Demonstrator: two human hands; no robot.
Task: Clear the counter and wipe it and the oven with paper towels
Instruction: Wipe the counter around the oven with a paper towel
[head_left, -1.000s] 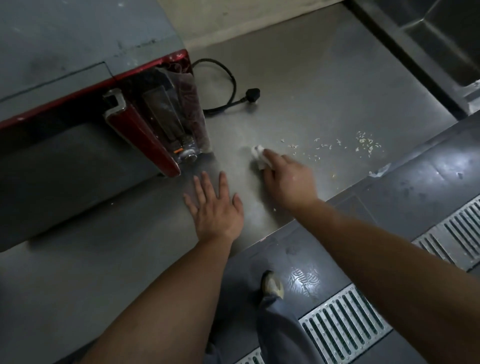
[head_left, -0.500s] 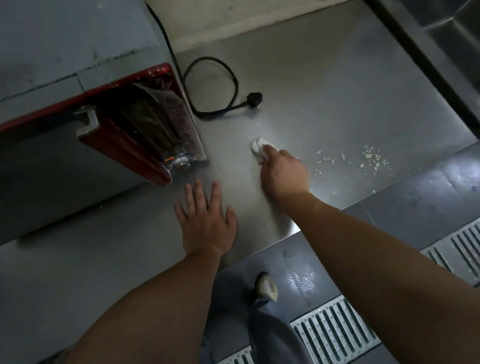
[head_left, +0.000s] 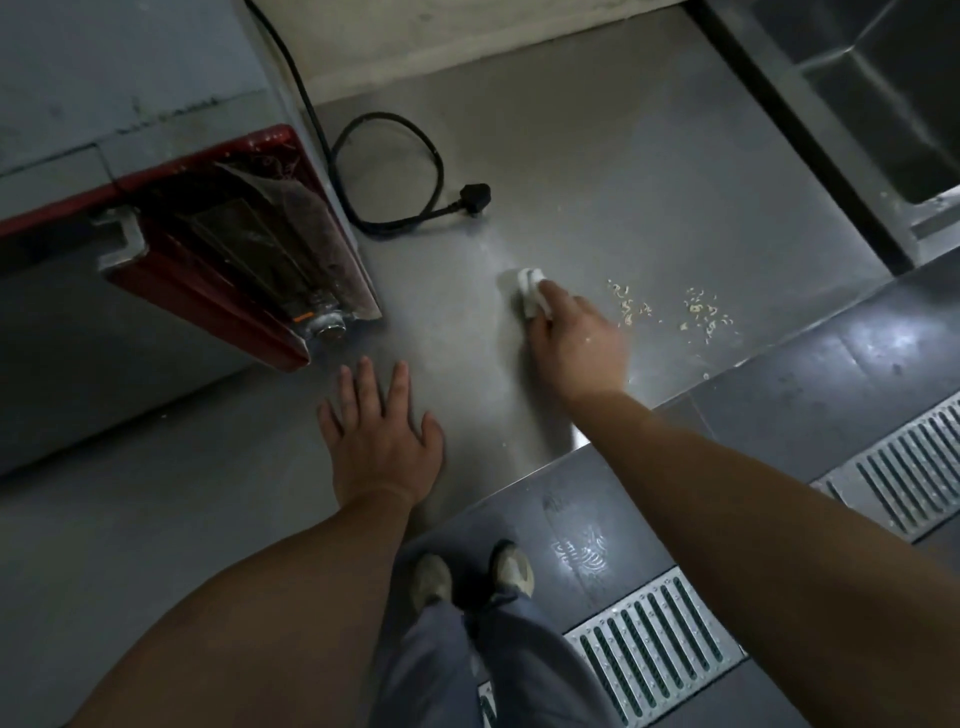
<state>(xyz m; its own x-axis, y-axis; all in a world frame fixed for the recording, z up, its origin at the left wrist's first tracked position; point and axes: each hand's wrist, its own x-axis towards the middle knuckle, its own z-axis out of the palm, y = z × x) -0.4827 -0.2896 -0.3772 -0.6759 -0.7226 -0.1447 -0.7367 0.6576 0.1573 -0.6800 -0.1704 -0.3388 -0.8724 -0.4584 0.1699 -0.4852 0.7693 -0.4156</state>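
At the upper left of the frame, the oven (head_left: 130, 130) sits on the steel counter (head_left: 597, 171), its grey top filling the corner and its red-framed door (head_left: 234, 270) hanging open and tilted down toward the counter, a pale metal handle (head_left: 120, 240) at the door's left end and a round metal fitting at its lower right corner. Just below that corner, at lower centre, the person's left hand (head_left: 376, 428) lies palm down on the counter, fingers straight and slightly spread, holding nothing. A black power cord (head_left: 405, 171) runs down from the top edge beside the oven, loops on the steel at upper centre and ends in an unplugged plug (head_left: 475, 197) lying flat. At centre, the right hand (head_left: 576, 343) presses a crumpled white paper towel (head_left: 531, 291) onto the counter, fingers curled over the wad, which shows only past the fingertips; how the thumb lies cannot be told. Just right of that hand, pale crumbs (head_left: 696, 312) are scattered in two loose patches near the counter's front edge. A recessed steel sink (head_left: 883, 104) takes the upper right corner. Below the counter edge, at lower centre, two shoes (head_left: 511, 566) and grey trouser legs stand on dark floor tiles, with slotted metal drain grates (head_left: 654, 639) running across the lower right.
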